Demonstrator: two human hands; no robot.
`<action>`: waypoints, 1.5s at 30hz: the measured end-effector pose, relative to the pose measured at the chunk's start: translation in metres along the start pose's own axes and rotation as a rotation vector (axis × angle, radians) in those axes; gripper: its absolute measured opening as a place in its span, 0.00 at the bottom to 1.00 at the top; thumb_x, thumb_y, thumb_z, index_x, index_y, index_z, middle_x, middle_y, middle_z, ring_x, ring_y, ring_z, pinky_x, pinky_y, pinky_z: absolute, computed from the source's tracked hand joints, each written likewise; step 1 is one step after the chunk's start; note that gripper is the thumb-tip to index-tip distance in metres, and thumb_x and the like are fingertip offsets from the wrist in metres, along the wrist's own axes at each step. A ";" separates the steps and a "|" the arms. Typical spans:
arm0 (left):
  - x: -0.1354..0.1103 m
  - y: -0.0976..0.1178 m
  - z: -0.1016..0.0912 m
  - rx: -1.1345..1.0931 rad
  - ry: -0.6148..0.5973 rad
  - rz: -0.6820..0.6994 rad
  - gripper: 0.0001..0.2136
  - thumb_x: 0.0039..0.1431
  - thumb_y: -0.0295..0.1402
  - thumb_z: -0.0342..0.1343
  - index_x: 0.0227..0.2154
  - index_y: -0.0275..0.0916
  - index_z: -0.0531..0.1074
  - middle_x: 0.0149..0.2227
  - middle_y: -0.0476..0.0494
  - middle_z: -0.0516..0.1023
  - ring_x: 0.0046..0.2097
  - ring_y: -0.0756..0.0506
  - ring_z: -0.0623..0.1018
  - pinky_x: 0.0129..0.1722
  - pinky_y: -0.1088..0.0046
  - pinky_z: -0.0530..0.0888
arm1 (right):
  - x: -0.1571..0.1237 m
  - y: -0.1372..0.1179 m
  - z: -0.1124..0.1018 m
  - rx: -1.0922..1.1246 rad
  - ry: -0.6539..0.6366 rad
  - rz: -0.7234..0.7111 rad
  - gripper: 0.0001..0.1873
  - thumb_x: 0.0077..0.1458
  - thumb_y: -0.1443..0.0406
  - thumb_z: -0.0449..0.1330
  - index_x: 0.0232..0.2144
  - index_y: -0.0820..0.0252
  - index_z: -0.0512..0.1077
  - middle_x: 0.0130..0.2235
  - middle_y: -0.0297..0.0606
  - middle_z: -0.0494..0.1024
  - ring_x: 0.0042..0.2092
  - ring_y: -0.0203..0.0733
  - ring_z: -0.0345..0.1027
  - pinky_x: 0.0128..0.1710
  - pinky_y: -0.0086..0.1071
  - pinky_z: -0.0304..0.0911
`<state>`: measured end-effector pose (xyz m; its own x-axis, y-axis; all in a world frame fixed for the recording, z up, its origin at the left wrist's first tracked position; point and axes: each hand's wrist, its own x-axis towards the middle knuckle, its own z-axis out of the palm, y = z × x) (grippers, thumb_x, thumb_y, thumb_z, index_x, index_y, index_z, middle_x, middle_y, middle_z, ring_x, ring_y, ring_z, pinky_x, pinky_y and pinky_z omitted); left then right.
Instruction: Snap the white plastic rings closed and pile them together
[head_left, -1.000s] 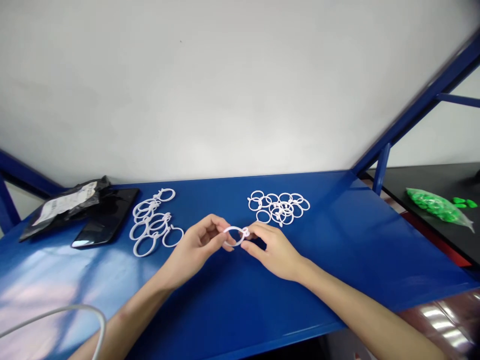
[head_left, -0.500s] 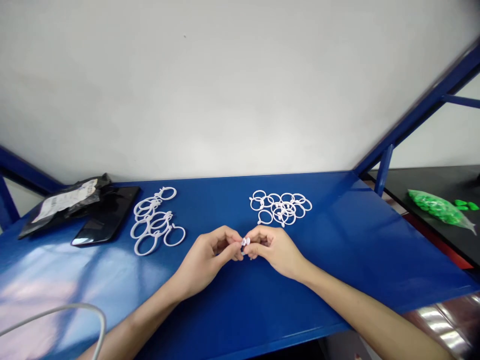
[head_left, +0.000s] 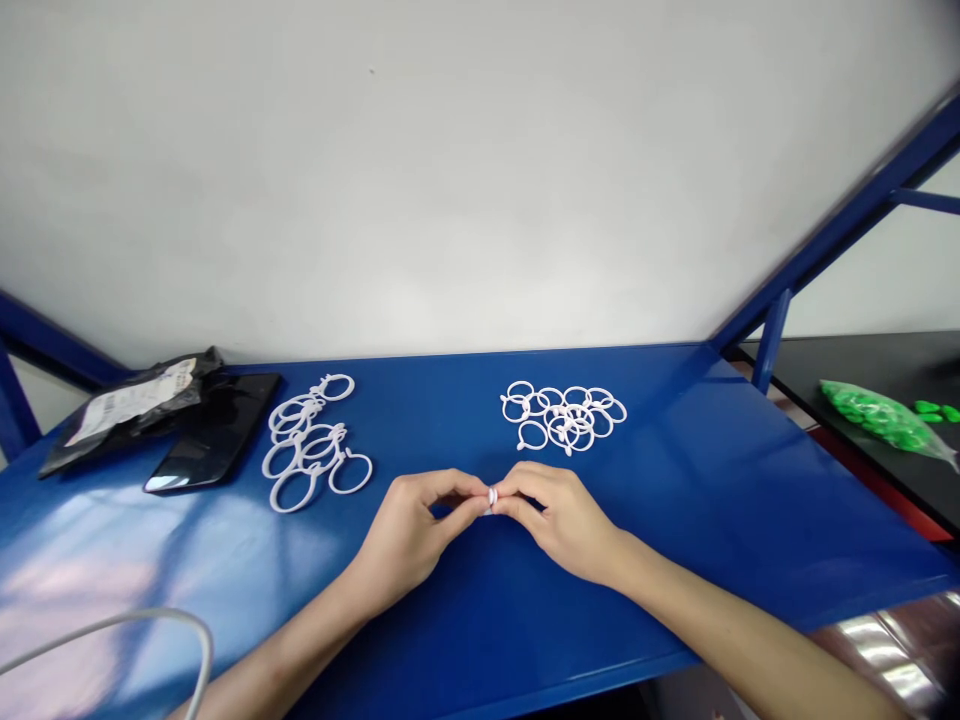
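Note:
My left hand [head_left: 411,535] and my right hand [head_left: 561,520] meet fingertip to fingertip over the blue table [head_left: 675,520]. Both pinch one small white plastic ring [head_left: 492,496], of which only the clasp end shows between the fingers. A pile of several small white rings [head_left: 564,415] lies just beyond my right hand. A group of several larger white rings [head_left: 309,445] lies to the left of my left hand.
A black phone [head_left: 214,432] and a black plastic bag with a white label [head_left: 131,402] lie at the far left. A white cable [head_left: 112,630] curves at the lower left. A bag of green parts [head_left: 874,412] rests on a black bench to the right, past a blue frame post [head_left: 769,340].
The ring was held up wide and visible between my hands; both hands have dropped nearer the table and closed together, so only the ring's clasp end shows.

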<state>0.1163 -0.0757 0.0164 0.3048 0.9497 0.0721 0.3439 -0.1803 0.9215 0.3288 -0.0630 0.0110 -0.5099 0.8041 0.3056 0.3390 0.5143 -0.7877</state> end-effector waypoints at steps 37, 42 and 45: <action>0.009 0.001 -0.064 0.638 0.011 -0.024 0.15 0.61 0.30 0.47 0.49 0.41 0.72 0.35 0.46 0.76 0.33 0.45 0.76 0.35 0.69 0.72 | 0.012 0.012 -0.028 -0.516 0.134 -0.164 0.08 0.69 0.65 0.57 0.45 0.57 0.77 0.43 0.42 0.82 0.48 0.50 0.69 0.50 0.48 0.70; 0.002 0.020 -0.043 -0.002 -0.098 -0.030 0.07 0.66 0.34 0.49 0.45 0.42 0.67 0.37 0.49 0.73 0.33 0.49 0.79 0.37 0.69 0.77 | 0.007 -0.001 -0.007 -0.215 -0.053 -0.004 0.11 0.67 0.61 0.61 0.50 0.56 0.75 0.48 0.40 0.80 0.49 0.45 0.72 0.51 0.42 0.70; -0.001 0.022 -0.029 -0.214 -0.155 -0.043 0.04 0.67 0.33 0.51 0.42 0.42 0.65 0.39 0.49 0.72 0.36 0.49 0.80 0.40 0.68 0.78 | 0.008 -0.005 -0.002 -0.030 -0.103 0.099 0.08 0.68 0.62 0.60 0.46 0.55 0.76 0.43 0.36 0.80 0.41 0.38 0.74 0.42 0.33 0.70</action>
<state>0.0973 -0.0735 0.0478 0.4318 0.9019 -0.0130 0.1692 -0.0668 0.9833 0.3247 -0.0586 0.0191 -0.5506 0.8172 0.1700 0.4139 0.4442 -0.7946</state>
